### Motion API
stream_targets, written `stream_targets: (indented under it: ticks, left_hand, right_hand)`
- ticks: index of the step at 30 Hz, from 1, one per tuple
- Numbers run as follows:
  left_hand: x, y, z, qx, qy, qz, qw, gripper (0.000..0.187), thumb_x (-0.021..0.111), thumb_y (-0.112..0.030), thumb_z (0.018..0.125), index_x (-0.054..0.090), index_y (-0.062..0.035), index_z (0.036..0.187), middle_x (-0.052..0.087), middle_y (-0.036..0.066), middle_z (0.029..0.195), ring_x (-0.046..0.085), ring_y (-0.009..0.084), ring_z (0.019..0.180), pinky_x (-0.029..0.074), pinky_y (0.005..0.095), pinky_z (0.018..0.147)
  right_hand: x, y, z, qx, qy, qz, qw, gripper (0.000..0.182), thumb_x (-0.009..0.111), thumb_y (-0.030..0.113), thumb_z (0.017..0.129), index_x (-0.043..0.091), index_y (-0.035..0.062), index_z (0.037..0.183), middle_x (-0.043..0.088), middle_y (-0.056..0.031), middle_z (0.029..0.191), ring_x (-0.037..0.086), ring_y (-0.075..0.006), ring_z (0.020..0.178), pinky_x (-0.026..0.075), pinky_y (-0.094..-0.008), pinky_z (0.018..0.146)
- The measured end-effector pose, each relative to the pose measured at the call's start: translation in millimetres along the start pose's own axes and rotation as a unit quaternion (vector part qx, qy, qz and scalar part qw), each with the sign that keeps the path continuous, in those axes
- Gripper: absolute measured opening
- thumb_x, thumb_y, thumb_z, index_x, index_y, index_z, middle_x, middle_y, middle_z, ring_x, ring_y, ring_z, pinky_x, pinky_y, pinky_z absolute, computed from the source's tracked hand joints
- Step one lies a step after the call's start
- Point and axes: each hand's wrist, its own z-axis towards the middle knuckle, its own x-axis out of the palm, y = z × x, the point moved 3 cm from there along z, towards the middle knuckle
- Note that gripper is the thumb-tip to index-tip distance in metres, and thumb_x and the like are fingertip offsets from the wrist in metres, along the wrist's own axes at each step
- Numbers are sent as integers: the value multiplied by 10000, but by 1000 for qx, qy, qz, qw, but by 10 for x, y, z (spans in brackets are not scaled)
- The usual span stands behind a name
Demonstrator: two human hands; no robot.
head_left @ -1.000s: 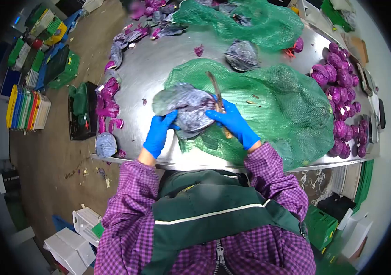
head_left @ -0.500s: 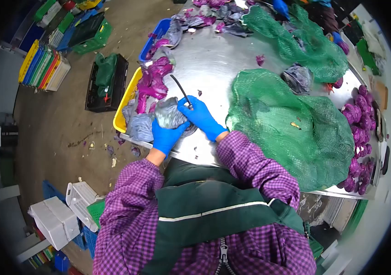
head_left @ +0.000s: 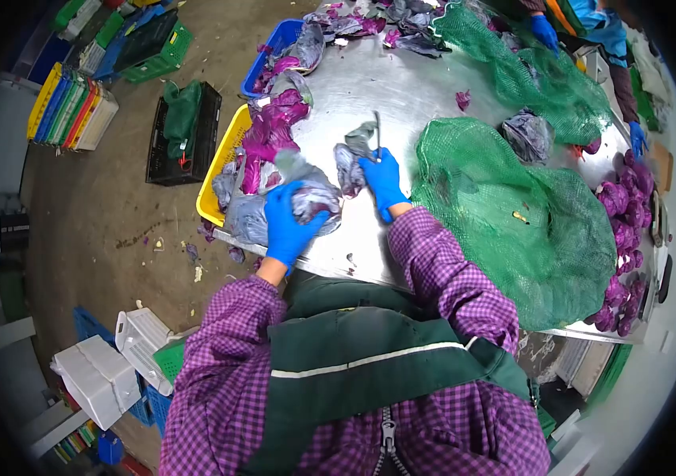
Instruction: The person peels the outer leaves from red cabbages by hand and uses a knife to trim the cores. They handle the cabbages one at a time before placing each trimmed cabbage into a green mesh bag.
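My left hand (head_left: 293, 220), in a blue glove, curves its fingers around a red cabbage (head_left: 318, 198) with greyish-purple outer leaves, low over the metal table's near left part. To its right my right hand (head_left: 384, 181), also blue-gloved, is closed on a knife (head_left: 377, 131) whose dark narrow blade points away from me. A loose grey-purple cabbage leaf (head_left: 349, 169) hangs at the same hand's fingers, blurred by motion. Torn outer leaves (head_left: 244, 220) lie just left of my left hand.
Yellow (head_left: 227, 151) and blue (head_left: 281, 51) crates with leaves stand along the table's left edge. A green net sack (head_left: 504, 222) covers the right side, beside another cabbage (head_left: 528, 136). Peeled cabbages (head_left: 627, 214) are piled far right. A co-worker's gloved hand (head_left: 545, 32) shows across the table.
My hands have moved apart. The right one has gone right with the knife and a leaf; the left has shifted onto the cabbage's side. The co-worker's hands have moved too.
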Motion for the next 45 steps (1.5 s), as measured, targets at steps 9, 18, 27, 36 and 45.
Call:
stream_targets:
  ticks: [9,18,27,36,45]
  left_hand:
    - [-47,262,-271,-247,8,-243,938,842,836,-279,655,373,17,1294,463,168,1230,480,253,1134,398,356,984]
    - [35,147,-177,-298,-6,-247,922,834,854,-280,636,390,15,1264,502,174,1214,510,233,1105,431,335,950]
    - [56,206,-98,-235,34,-231,944,836,838,-336,649,421,26,1277,530,184,1193,535,264,1086,438,359,941]
    - [100,281,-47,-178,30,-164,970,757,842,-395,617,506,-17,1181,557,184,1127,548,294,1040,439,398,920]
    - [2,312,-206,-203,40,-293,933,789,848,-323,634,447,-1,1232,544,162,1179,535,245,1092,431,363,952]
  right_hand:
    - [-707,814,-571,-130,80,10,988,479,648,293,828,526,12,1196,618,-187,947,614,-312,918,478,-380,802]
    - [-112,222,-1499,-122,221,-155,955,194,523,248,906,528,71,987,620,-203,802,619,-366,712,471,-458,603]
    - [-40,131,-1329,-364,174,-153,902,216,491,103,865,484,11,1060,609,-192,816,614,-373,698,479,-469,611]
    - [-130,290,-1299,-239,303,-253,887,228,462,32,827,486,8,1053,616,-197,835,621,-370,738,492,-458,631]
    - [-48,31,-1279,-203,249,-244,915,342,523,149,868,442,25,1177,623,-190,844,622,-377,745,490,-476,662]
